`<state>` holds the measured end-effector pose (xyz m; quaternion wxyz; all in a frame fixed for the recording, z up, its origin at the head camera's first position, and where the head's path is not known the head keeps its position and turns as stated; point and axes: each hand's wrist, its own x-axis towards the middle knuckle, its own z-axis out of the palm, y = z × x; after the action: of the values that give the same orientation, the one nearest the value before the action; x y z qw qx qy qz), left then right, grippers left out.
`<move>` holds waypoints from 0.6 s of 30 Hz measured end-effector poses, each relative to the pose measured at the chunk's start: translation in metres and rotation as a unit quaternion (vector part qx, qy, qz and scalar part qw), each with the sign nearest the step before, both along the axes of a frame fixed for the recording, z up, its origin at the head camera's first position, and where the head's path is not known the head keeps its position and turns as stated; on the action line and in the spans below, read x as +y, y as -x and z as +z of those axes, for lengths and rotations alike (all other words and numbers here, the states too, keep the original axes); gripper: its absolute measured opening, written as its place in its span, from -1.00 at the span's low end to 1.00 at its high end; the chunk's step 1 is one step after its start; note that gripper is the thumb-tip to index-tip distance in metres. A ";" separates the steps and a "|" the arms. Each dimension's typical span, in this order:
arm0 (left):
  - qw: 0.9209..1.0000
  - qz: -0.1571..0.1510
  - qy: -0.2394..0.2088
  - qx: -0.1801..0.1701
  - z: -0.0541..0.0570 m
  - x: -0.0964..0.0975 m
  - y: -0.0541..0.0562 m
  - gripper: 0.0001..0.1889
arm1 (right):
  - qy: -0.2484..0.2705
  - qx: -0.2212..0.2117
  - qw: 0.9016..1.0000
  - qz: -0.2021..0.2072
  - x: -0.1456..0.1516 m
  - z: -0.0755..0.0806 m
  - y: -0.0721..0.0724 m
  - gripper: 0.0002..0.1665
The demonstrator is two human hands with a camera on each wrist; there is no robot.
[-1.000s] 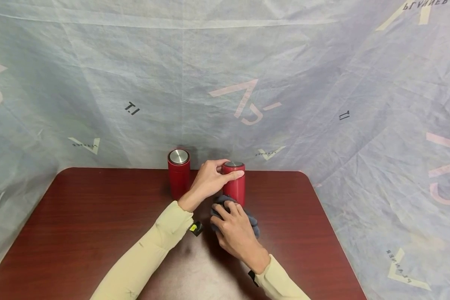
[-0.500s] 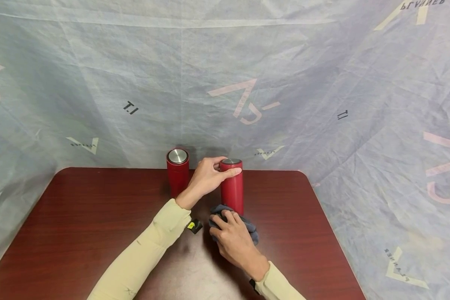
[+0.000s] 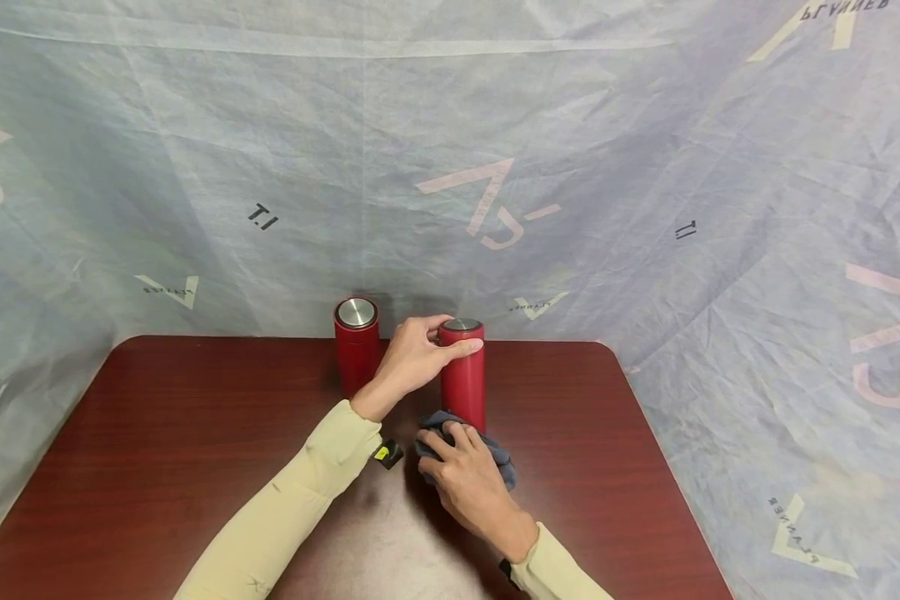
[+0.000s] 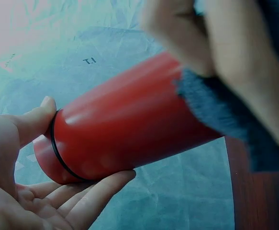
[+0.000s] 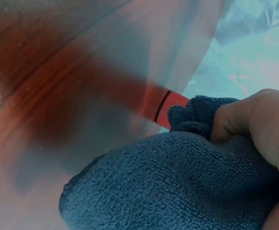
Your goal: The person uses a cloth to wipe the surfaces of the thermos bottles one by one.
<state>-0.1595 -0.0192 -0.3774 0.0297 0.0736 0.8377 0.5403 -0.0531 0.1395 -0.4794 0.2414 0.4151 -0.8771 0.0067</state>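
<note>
My left hand (image 3: 416, 357) grips a red vacuum flask (image 3: 463, 379) round its upper end, with the thumb across the near side. The flask has a brushed metal disc on top and, in the left wrist view, a thin black ring below the lid (image 4: 46, 158). A dark blue-grey towelling cloth (image 5: 168, 177) is bunched in my right hand (image 3: 468, 479), whose fingers are bent over it. This cloth lies against the flask's lower end and hides its base. To the left of both hands a second red flask (image 3: 357, 362) stands upright, its silver top facing up.
The dark red wooden table (image 3: 195, 433) has rounded back corners. A grey-white printed sheet (image 3: 307, 167) hangs behind it and along both sides. A small black device with a yellow mark (image 3: 387, 454) sits by my left wrist.
The cloth and my right hand have moved slightly down toward me, uncovering more of the flask's lower body. My left hand and the flask's top have shifted a little left and up.
</note>
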 end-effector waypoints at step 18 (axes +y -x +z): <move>0.999 -0.020 0.019 0.029 -0.005 0.009 -0.009 -0.16 | 0.048 0.020 0.998 -0.025 0.000 0.028 0.019 -0.69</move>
<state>-0.1510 -0.0104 -0.3826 0.0170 0.1054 0.8467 0.5213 -0.0724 0.1393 -0.4515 0.2791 0.3813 -0.8806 0.0345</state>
